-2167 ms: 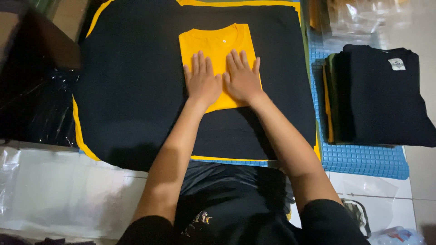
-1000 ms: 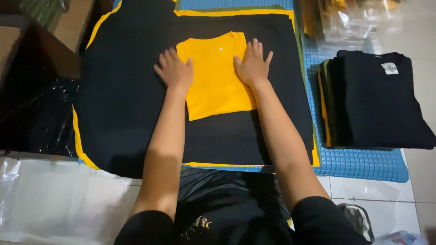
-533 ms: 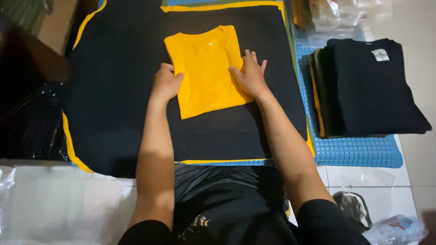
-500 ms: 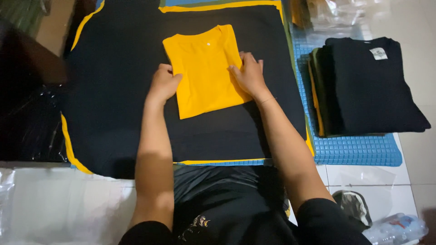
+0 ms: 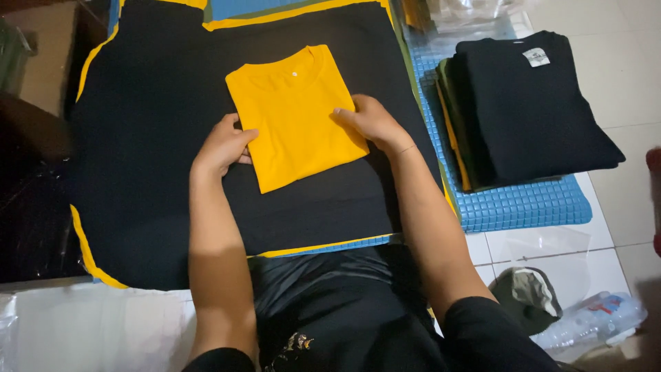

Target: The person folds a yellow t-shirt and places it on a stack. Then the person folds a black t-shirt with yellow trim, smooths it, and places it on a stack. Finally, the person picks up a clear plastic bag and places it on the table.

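Flatly folded yellow shirt (image 5: pixel 296 114) — soft rectangle

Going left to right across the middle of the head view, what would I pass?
Black cloth → left hand → yellow shirt → right hand → blue mat → stack of dark shirts → white tile floor.

White tiled floor (image 5: pixel 606 76), dim light
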